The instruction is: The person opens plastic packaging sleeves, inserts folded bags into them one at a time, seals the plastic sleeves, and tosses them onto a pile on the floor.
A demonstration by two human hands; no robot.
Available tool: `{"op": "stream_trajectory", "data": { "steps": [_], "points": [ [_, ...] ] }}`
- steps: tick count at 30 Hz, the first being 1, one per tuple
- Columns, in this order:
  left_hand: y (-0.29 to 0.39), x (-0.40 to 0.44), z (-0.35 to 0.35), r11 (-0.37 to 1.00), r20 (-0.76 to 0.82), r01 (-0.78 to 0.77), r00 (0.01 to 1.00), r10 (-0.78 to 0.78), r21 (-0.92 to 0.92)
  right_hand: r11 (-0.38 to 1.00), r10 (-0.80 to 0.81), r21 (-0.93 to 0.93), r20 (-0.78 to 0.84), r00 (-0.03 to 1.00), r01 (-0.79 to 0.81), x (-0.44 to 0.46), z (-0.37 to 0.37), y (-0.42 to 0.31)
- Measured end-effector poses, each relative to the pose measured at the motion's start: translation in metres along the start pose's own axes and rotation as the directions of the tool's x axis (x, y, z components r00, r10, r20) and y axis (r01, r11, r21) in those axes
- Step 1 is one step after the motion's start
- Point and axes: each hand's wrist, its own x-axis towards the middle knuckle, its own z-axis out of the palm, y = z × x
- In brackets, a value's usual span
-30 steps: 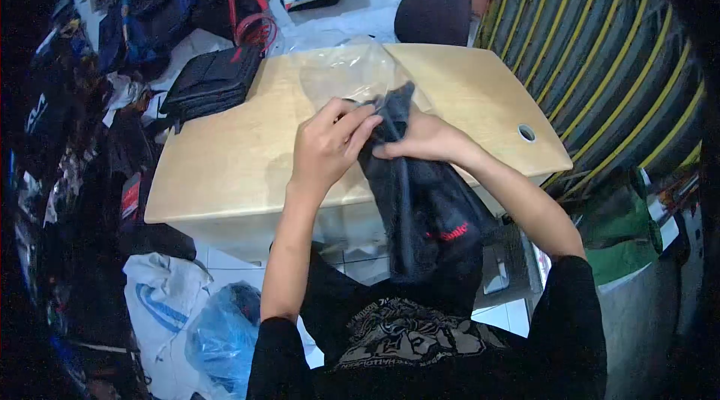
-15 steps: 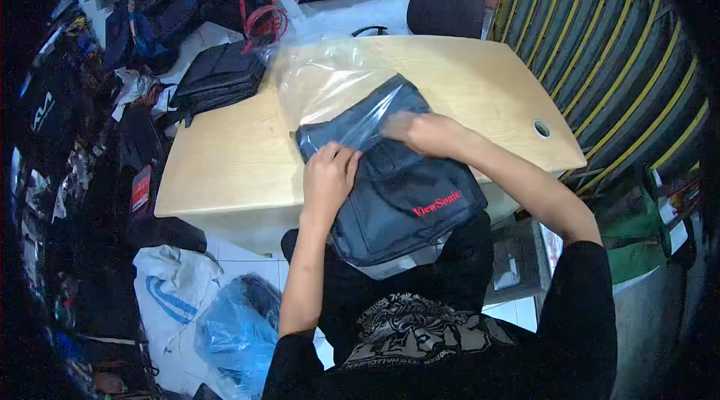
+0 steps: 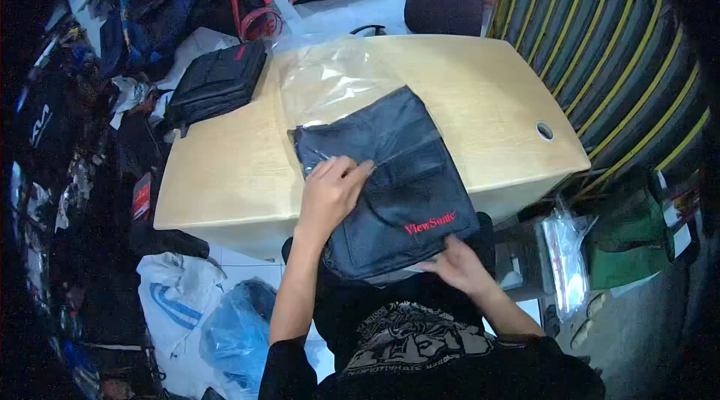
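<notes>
A black bag [image 3: 397,197] with red ViewSonic lettering lies tilted over the front edge of the wooden table [image 3: 225,167], its lower part above the lap. Clear plastic [image 3: 330,85] covers its upper end and spreads over the table behind it. My left hand [image 3: 334,194] is closed on the plastic over the bag's left middle, fingers pinched. At the bag's lower right edge is my right hand [image 3: 459,266], its thumb and fingers around that edge, fingertips partly hidden beneath the bag.
Another black bag [image 3: 217,85] sits at the table's left back corner. A dark chair back [image 3: 444,1] stands behind. Rolled material with yellow stripes [image 3: 615,62] is at right. White [image 3: 176,302] and blue plastic bags [image 3: 240,332] lie on the floor at left; plastic packets [image 3: 564,257] are at lower right.
My right hand has moved from the bag's upper part down to its lower edge. The bag, bunched up a second ago, now lies flat. Plastic packets show at the lower right.
</notes>
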Motion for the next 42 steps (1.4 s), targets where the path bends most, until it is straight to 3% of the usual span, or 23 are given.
{"op": "stream_trajectory", "data": {
  "steps": [1, 2, 8, 9, 10, 12, 15, 18, 19, 22, 26, 27, 29, 32, 33, 34, 36, 37, 38, 39, 40, 42],
  "points": [
    [0.003, 0.002, -0.002, 0.999, 0.017, -0.041, 0.999, 0.042, -0.027, 0.942, -0.072, -0.325, 0.042, 0.997, 0.082, 0.005, 0.011, 0.010],
    [0.008, 0.006, -0.005, 0.997, 0.041, -0.066, 0.997, 0.068, -0.041, 0.998, -0.001, -0.070, -0.056, 0.998, -0.003, 0.009, 0.051, 0.007],
    [0.051, 0.014, -0.038, 0.981, 0.138, -0.171, 0.973, 0.183, -0.096, 0.993, 0.016, 0.116, -0.149, 0.989, 0.001, 0.046, 0.090, -0.019],
    [0.058, 0.013, -0.044, 0.978, 0.133, -0.191, 0.970, 0.201, -0.087, 0.992, -0.041, 0.114, -0.172, 0.984, 0.062, 0.053, 0.099, -0.020],
    [0.069, 0.012, -0.055, 0.979, 0.163, -0.201, 0.965, 0.205, -0.042, 0.992, -0.038, 0.107, -0.283, 0.958, 0.071, 0.061, 0.104, -0.024],
    [0.088, 0.007, -0.073, 0.983, 0.168, -0.181, 0.969, 0.183, -0.026, 0.995, -0.061, 0.075, -0.161, 0.985, 0.073, 0.077, 0.098, -0.031],
    [0.093, -0.006, -0.078, 0.947, 0.034, -0.308, 0.951, 0.306, 0.095, 0.994, -0.097, 0.034, -0.200, 0.975, 0.106, 0.086, 0.109, -0.038],
    [0.088, -0.020, -0.084, 0.965, -0.033, -0.206, 0.976, 0.214, 0.161, 0.973, -0.140, 0.154, -0.212, 0.967, 0.174, 0.080, 0.125, -0.036],
    [0.087, -0.022, -0.083, 0.954, -0.157, -0.212, 0.956, 0.247, 0.214, 0.970, -0.153, 0.164, -0.160, 0.975, 0.179, 0.079, 0.122, -0.036],
    [0.098, -0.046, -0.086, 0.985, -0.092, -0.173, 0.980, 0.175, 0.022, 0.926, -0.077, 0.319, -0.359, 0.930, 0.200, 0.091, 0.103, -0.033],
    [0.122, -0.043, -0.083, 0.953, 0.046, -0.282, 0.956, 0.289, -0.110, 0.942, -0.220, 0.152, -0.394, 0.892, 0.299, 0.105, 0.078, -0.031],
    [0.124, -0.044, -0.081, 0.956, 0.056, -0.270, 0.959, 0.277, -0.111, 0.933, -0.311, 0.041, -0.399, 0.862, 0.356, 0.098, 0.096, -0.031],
    [0.125, -0.046, -0.078, 0.963, 0.074, -0.248, 0.964, 0.257, -0.110, 0.827, -0.530, -0.325, -0.178, 0.829, 0.459, 0.103, 0.079, -0.019],
    [0.115, -0.054, -0.070, 0.989, 0.050, -0.135, 0.989, 0.138, -0.061, 0.743, -0.460, -0.587, -0.098, 0.882, 0.322, 0.087, 0.078, -0.011],
    [0.114, -0.064, -0.066, 0.997, 0.065, -0.066, 0.996, 0.069, -0.042, 0.941, -0.259, -0.285, -0.253, 0.932, 0.184, 0.092, 0.086, -0.012],
    [0.114, -0.070, -0.063, 0.999, 0.112, 0.029, 0.993, -0.027, -0.014, 0.997, -0.014, 0.068, -0.328, 0.945, 0.039, 0.096, 0.089, -0.013],
    [0.114, -0.082, -0.058, 0.976, 0.194, 0.210, 0.957, -0.218, 0.058, 0.997, 0.032, 0.073, -0.302, 0.953, -0.010, 0.107, 0.058, -0.009],
    [0.116, -0.094, -0.046, 0.950, 0.081, 0.313, 0.946, -0.313, 0.013, 0.996, 0.031, 0.094, -0.314, 0.949, -0.002, 0.109, 0.058, -0.009],
    [0.118, -0.100, -0.041, 0.917, 0.072, 0.398, 0.915, -0.398, 0.009, 0.993, 0.035, 0.116, -0.325, 0.945, 0.004, 0.111, 0.060, -0.008],
    [0.119, -0.105, -0.038, 0.878, 0.064, 0.479, 0.876, -0.478, 0.006, 0.989, -0.145, -0.008, -0.330, 0.933, 0.150, 0.112, 0.071, -0.007],
    [0.119, -0.108, -0.038, 0.832, 0.056, 0.555, 0.831, -0.554, 0.000, 0.991, -0.095, 0.060, -0.346, 0.934, 0.123, 0.114, 0.070, -0.007],
    [0.124, -0.106, -0.046, 0.871, 0.154, 0.491, 0.862, -0.483, -0.015, 0.980, 0.004, 0.187, -0.367, 0.930, 0.069, 0.116, 0.064, -0.013]
  ]
}}
